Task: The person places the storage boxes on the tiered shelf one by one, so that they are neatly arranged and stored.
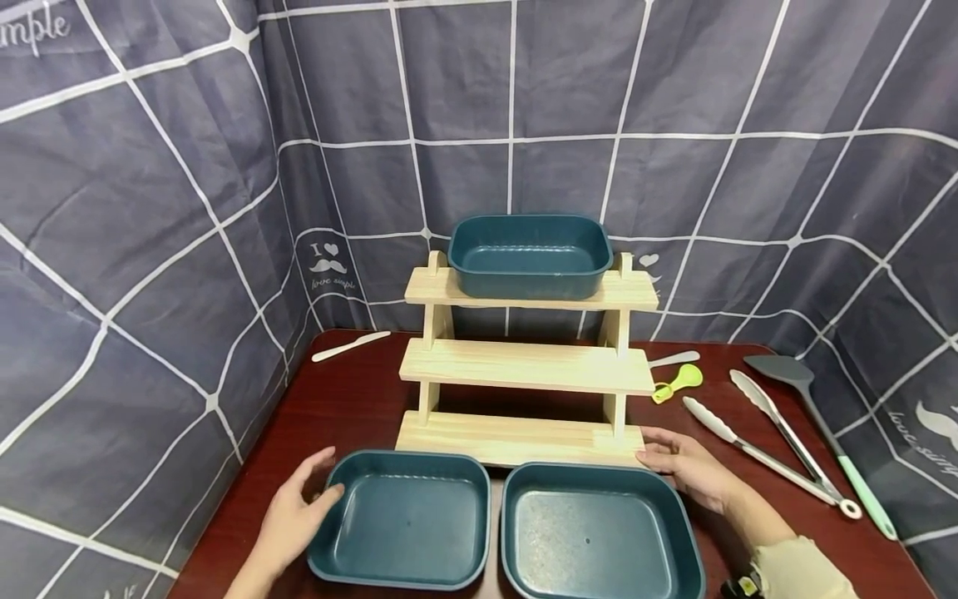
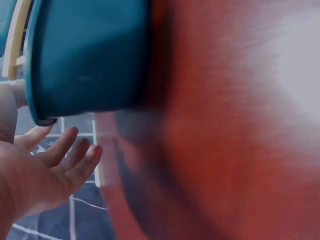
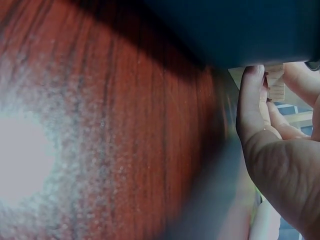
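Note:
Two teal plastic bins stand side by side at the front: a left bin (image 1: 410, 532) and a right bin (image 1: 591, 532). Behind them is a three-tier wooden display rack (image 1: 524, 366), with a third teal bin (image 1: 531, 283) on its top tier. My left hand (image 1: 295, 512) is at the left bin's outer side, thumb near the rim; in the left wrist view its fingers (image 2: 65, 155) are spread loosely below the bin. My right hand (image 1: 692, 470) pinches the right end of the rack's bottom tier, beside the right bin's back corner; the wood (image 3: 275, 82) shows between thumb and fingers.
On the right lie metal tongs (image 1: 778, 449), a grey spatula with a mint handle (image 1: 823, 433), a yellow-green measuring spoon (image 1: 679, 381) and a white utensil (image 1: 675, 359). A white knife (image 1: 350, 346) lies back left. Grid-patterned cloth hangs around the dark red table (image 1: 329, 408).

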`<action>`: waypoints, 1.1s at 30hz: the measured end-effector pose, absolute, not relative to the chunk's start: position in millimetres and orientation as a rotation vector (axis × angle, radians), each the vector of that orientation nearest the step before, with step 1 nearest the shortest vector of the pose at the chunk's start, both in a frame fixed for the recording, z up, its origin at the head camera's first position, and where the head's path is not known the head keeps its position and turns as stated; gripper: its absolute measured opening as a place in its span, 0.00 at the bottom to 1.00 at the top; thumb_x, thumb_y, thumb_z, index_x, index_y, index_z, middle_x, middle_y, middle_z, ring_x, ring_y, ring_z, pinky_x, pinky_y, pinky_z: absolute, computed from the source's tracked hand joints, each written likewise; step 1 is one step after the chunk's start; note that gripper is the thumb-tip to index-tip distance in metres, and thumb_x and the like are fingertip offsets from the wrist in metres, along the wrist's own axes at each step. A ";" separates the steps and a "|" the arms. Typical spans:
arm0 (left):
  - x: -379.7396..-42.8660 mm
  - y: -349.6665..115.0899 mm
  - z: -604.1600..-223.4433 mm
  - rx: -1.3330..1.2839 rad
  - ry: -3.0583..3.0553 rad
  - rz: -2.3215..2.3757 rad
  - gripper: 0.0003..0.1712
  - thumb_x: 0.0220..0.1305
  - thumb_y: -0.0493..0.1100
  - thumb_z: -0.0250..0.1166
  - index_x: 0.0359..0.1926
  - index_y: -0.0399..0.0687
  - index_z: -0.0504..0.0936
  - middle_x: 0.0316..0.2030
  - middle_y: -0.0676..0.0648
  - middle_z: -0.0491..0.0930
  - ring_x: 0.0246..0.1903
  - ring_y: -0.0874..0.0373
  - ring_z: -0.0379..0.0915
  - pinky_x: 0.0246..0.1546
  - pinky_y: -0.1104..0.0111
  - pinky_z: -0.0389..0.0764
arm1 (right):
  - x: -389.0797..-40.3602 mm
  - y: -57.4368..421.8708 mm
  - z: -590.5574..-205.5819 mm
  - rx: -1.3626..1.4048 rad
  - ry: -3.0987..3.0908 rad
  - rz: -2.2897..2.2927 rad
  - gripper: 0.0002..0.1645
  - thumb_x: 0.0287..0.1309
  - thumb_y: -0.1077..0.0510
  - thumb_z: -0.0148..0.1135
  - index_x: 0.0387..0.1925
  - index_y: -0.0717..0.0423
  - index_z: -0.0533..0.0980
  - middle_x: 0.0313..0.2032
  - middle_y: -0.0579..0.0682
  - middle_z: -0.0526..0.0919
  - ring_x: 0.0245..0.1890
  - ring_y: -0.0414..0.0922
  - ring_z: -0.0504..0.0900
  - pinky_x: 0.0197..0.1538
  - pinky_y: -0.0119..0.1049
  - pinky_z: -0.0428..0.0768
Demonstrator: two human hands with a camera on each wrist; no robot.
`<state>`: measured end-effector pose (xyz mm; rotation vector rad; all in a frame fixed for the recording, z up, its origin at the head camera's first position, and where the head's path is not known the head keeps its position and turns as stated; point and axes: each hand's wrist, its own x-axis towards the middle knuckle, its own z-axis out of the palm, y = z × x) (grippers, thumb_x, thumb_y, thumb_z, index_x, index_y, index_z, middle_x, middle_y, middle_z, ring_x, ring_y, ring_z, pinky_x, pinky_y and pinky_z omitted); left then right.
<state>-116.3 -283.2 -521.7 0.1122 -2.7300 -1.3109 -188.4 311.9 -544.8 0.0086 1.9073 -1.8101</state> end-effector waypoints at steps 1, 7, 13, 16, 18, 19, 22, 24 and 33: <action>-112.6 -283.9 -525.2 0.146 -2.741 -1.351 0.33 0.67 0.38 0.70 0.72 0.46 0.73 0.60 0.40 0.80 0.56 0.47 0.78 0.46 0.67 0.81 | -188.4 312.1 -545.0 0.010 1.903 -1.811 0.46 0.74 0.56 0.61 0.78 0.72 0.48 0.54 0.56 0.82 0.51 0.48 0.85 0.51 0.46 0.86; -95.8 -286.3 -538.8 0.358 -2.792 -1.554 0.37 0.67 0.43 0.71 0.74 0.48 0.70 0.63 0.38 0.78 0.55 0.49 0.78 0.43 0.69 0.82 | -187.8 312.7 -544.6 0.002 1.892 -1.818 0.46 0.75 0.56 0.60 0.78 0.72 0.48 0.52 0.55 0.82 0.50 0.47 0.85 0.50 0.46 0.86; -89.3 -291.7 -541.7 0.315 -2.766 -1.592 0.37 0.67 0.37 0.69 0.75 0.42 0.68 0.66 0.34 0.74 0.61 0.42 0.75 0.49 0.71 0.80 | -186.7 311.9 -544.3 -0.008 1.889 -1.826 0.46 0.75 0.57 0.60 0.78 0.73 0.48 0.52 0.54 0.82 0.50 0.47 0.85 0.50 0.46 0.86; -88.0 -294.4 -540.9 0.323 -2.714 -1.705 0.39 0.65 0.32 0.68 0.75 0.41 0.67 0.65 0.32 0.74 0.56 0.42 0.78 0.44 0.70 0.82 | -186.5 311.8 -544.4 -0.018 1.888 -1.829 0.45 0.75 0.57 0.60 0.78 0.73 0.48 0.53 0.54 0.82 0.50 0.47 0.85 0.50 0.46 0.86; -88.1 -296.3 -540.6 0.324 -2.684 -1.781 0.40 0.63 0.29 0.67 0.75 0.41 0.66 0.64 0.31 0.74 0.52 0.44 0.80 0.42 0.68 0.83 | -186.7 311.9 -544.4 -0.026 1.887 -1.831 0.45 0.75 0.57 0.60 0.78 0.73 0.48 0.53 0.55 0.82 0.51 0.47 0.85 0.50 0.46 0.86; -88.3 -297.2 -540.4 0.324 -2.675 -1.810 0.41 0.62 0.29 0.67 0.76 0.41 0.66 0.63 0.32 0.75 0.51 0.45 0.81 0.41 0.68 0.83 | -186.5 312.0 -544.5 -0.029 1.887 -1.833 0.45 0.75 0.58 0.60 0.78 0.73 0.47 0.53 0.55 0.82 0.51 0.47 0.85 0.50 0.46 0.86; -88.5 -299.7 -539.4 0.306 -2.651 -1.891 0.43 0.60 0.27 0.66 0.76 0.43 0.65 0.62 0.33 0.76 0.49 0.47 0.81 0.41 0.66 0.83 | -186.4 312.1 -544.7 -0.025 1.885 -1.838 0.45 0.75 0.58 0.60 0.78 0.73 0.47 0.53 0.55 0.82 0.51 0.47 0.85 0.50 0.46 0.86; -88.5 -301.6 -538.8 0.285 -2.640 -1.943 0.44 0.59 0.27 0.66 0.77 0.44 0.65 0.62 0.32 0.76 0.49 0.48 0.82 0.40 0.64 0.84 | -186.4 312.1 -544.8 -0.018 1.884 -1.838 0.46 0.74 0.58 0.60 0.78 0.73 0.47 0.53 0.55 0.82 0.50 0.47 0.85 0.50 0.46 0.86; -89.1 -310.8 -539.1 0.252 -2.546 -2.268 0.49 0.63 0.28 0.62 0.82 0.49 0.54 0.71 0.28 0.64 0.55 0.46 0.78 0.40 0.47 0.88 | -186.0 313.0 -545.9 -0.017 1.880 -1.840 0.45 0.75 0.58 0.60 0.78 0.72 0.47 0.53 0.55 0.82 0.50 0.47 0.85 0.50 0.46 0.86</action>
